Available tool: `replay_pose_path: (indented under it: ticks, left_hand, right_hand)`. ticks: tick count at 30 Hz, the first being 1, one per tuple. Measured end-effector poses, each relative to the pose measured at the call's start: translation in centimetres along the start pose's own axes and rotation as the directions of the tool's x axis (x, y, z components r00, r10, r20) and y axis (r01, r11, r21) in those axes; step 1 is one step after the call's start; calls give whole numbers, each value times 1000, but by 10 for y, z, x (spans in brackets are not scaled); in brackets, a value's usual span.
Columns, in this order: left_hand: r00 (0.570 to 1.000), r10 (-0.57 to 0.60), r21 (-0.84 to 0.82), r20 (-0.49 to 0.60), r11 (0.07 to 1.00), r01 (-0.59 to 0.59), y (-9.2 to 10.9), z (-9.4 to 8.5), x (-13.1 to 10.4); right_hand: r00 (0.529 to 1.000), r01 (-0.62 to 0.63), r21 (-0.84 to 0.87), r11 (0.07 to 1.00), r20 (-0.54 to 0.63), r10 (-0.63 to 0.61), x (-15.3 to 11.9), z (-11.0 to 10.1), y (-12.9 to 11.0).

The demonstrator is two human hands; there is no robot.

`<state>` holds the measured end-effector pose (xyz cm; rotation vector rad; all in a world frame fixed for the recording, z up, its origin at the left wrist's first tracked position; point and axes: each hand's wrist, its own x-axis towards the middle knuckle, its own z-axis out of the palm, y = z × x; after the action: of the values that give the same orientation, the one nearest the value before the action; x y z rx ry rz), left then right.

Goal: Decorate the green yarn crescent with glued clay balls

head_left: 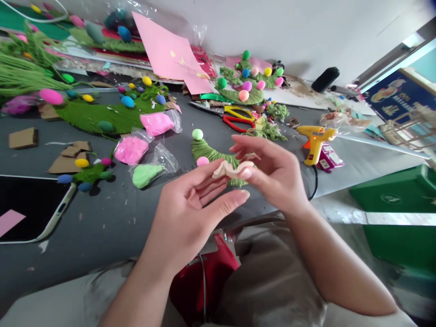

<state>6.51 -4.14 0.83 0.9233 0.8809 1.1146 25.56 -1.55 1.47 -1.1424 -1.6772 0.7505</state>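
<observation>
Between my two hands is a small cream-coloured strip with a wavy, folded edge; the pale wavy strip (225, 170) looks soft, but its material is unclear. My left hand (189, 211) supports it along the fingers, its thumb stretched out apart below. With the thumb on the strip's right end, my right hand (277, 175) holds that end; its other fingers curve behind. Just beyond the hands lies a green yarn-wrapped crescent (207, 152), partly hidden by them. A pale green ball (197, 134) and a pink ball (203, 161) sit on it.
Bags of pink clay-like material (132, 150) and green clay-like material (146, 175) lie left of the hands. Red-and-yellow-handled scissors (238, 119) lie beyond. A yellow glue gun (315, 141) stands right, its cord running down. A phone (30, 209) lies left, near decorated green crescents (91, 111).
</observation>
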Motion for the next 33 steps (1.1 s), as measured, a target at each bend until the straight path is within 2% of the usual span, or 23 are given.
replay_pose_path:
  ticks: [3, 8, 10, 13, 16, 19, 21, 23, 28, 31, 33]
  left_hand:
    - [1000, 15, 89, -5, 996, -14, 1, 1, -1]
    - [986, 64, 270, -153, 963, -21, 6, 4, -3]
    - [987, 41, 241, -154, 971, -3, 6, 4, -3]
    - [996, -19, 132, -85, 991, 30, 4, 4, -2]
    - [999, -39, 48, 11, 998, 39, 3, 2, 0]
    - [998, -37, 93, 41, 995, 33, 3, 1, 0]
    - [1000, -28, 166, 9, 986, 26, 4, 1, -1]
    - [999, 2, 229, -38, 973, 6, 5, 2, -1]
    - [983, 114, 360, -145, 931, -55, 5, 4, -3]
    - [987, 87, 334, -138, 942, -36, 4, 2, -2]
    - [995, 32, 254, -99, 967, -6, 3, -1, -1]
  right_hand:
    - [995, 65, -32, 997, 75, -62, -6, 12, -7]
    - [998, 31, -133, 991, -51, -38, -7, 14, -9]
    - [993, 1, -141, 990, -113, -17, -4, 9, -4]
    - [989, -24, -80, 997, -150, 12, 0, 0, 1]
    - [1000, 5, -7, 1000, -31, -5, 0, 0, 1]
    - [988, 80, -49, 996, 133, -73, -4, 6, -1]
    - [979, 141, -93, 986, 160, -125, -7, 11, -4]
    - [979, 172, -113, 979, 128, -157, -9, 13, -6]
    - [999, 29, -126, 992, 44, -24, -6, 8, -11]
    - [998, -60, -110, 992, -17, 59, 1, -2, -5]
    - [995, -88, -63, 994, -51, 85, 5, -9, 2]
